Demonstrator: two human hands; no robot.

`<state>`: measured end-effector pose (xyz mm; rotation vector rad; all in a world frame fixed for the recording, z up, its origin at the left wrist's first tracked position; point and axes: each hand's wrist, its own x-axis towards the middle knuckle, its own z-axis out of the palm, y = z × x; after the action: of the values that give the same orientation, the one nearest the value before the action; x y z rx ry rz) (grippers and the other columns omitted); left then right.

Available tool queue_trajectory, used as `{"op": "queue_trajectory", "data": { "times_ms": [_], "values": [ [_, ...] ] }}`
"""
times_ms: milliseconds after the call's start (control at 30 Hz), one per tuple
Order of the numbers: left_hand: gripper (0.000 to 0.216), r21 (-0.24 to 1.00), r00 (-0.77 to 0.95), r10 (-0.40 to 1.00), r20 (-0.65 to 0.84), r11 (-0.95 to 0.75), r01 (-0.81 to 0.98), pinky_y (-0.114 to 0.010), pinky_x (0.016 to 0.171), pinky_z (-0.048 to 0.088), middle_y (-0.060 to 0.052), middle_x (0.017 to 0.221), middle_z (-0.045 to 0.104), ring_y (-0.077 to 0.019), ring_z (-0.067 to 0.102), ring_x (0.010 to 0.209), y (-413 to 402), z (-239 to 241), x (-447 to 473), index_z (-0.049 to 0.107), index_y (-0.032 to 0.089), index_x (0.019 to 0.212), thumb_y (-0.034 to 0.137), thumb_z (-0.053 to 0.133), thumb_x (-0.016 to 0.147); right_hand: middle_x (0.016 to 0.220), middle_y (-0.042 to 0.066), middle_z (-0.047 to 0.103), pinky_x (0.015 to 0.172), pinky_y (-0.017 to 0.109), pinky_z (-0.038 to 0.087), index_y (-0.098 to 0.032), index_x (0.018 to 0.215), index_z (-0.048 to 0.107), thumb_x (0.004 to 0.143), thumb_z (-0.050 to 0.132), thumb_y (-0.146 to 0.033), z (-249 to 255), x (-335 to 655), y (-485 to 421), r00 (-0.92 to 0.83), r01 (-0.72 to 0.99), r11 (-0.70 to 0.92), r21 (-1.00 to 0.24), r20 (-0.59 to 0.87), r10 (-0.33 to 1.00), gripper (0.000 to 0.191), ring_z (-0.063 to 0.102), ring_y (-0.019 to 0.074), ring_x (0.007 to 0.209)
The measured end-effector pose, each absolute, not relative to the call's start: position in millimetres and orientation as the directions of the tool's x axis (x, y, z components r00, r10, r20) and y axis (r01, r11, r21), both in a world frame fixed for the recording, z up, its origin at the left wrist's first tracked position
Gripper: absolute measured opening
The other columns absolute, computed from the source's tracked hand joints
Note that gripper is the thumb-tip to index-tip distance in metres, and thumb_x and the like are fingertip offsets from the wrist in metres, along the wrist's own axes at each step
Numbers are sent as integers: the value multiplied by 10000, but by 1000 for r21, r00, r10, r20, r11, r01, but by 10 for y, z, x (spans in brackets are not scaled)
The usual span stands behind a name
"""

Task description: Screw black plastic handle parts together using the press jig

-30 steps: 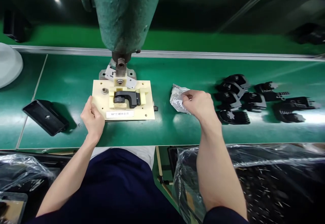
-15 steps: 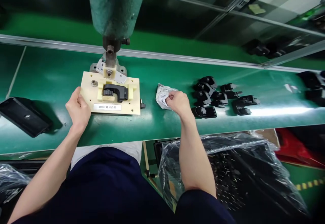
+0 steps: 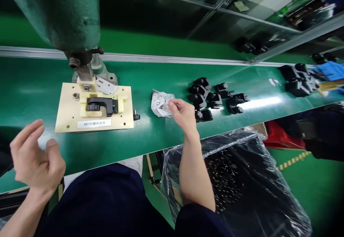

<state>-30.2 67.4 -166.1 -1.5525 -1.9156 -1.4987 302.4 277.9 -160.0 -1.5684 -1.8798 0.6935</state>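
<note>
My left hand (image 3: 37,158) is raised at the left, fingers apart, holding nothing, beside the cream fixture plate (image 3: 64,111). In the plate's raised holder sits a black clamp-like plastic part (image 3: 106,104). A green press head (image 3: 67,14) hangs over the plate's back, and a silver metal bracket (image 3: 106,85) lies beneath it. My right hand (image 3: 184,115) has thumb and finger pinched together at the right side of a crumpled printed plastic bag (image 3: 159,104). What the fingertips hold, if anything, is too small to make out.
Several black plastic parts (image 3: 205,97) lie right of the bag on the green bench (image 3: 145,133). Farther right are more black parts (image 3: 295,81). Below the bench edge, a plastic-lined bin (image 3: 242,201) holds many small pieces. A metal rail (image 3: 150,58) runs along the back.
My left hand has let go of the plate's left edge, moved left and towards me, and opened. The right hand's fingertips have shifted at the bag. The view has swung right.
</note>
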Motion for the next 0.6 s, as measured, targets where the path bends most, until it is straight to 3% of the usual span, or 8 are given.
{"op": "queue_trajectory", "data": {
  "times_ms": [133, 267, 467, 600],
  "values": [
    [532, 603, -407, 643, 648, -107, 790, -486, 760, 582, -120, 1153, 640, -313, 665, 945, 605, -1540, -143, 613, 188, 1191, 23, 635, 686, 657, 42, 647, 596, 277, 461, -149, 779, 629, 742, 521, -282, -1581, 2967, 2775, -117, 642, 152, -752, 100, 988, 175, 608, 161, 613],
    [499, 584, -318, 680, 660, -199, 787, -393, 720, 597, -115, 1049, 681, -278, 687, 894, 645, -1432, 8, 619, 151, 1151, -6, 649, 679, 623, 28, 643, 572, 265, 461, -155, 735, 612, 714, 531, -237, -1594, 2903, 2769, -44, 630, 107, -769, 102, 994, 117, 617, 156, 580],
    [532, 525, -181, 676, 714, -347, 777, -325, 720, 578, -87, 988, 696, -225, 680, 883, 764, -1371, 167, 601, 175, 1178, -57, 609, 700, 644, 19, 639, 615, 265, 481, -158, 702, 623, 707, 568, -204, -1617, 2894, 2738, -46, 662, 180, -728, 200, 979, 72, 595, 139, 592],
    [505, 552, -146, 714, 685, -377, 744, -310, 709, 564, -97, 926, 693, -203, 666, 858, 783, -1353, 224, 603, 145, 1160, -89, 568, 714, 687, 35, 662, 627, 279, 496, -163, 722, 647, 761, 581, -258, -1658, 2913, 2738, -50, 695, 252, -673, 304, 951, 122, 599, 145, 605]
  ]
}}
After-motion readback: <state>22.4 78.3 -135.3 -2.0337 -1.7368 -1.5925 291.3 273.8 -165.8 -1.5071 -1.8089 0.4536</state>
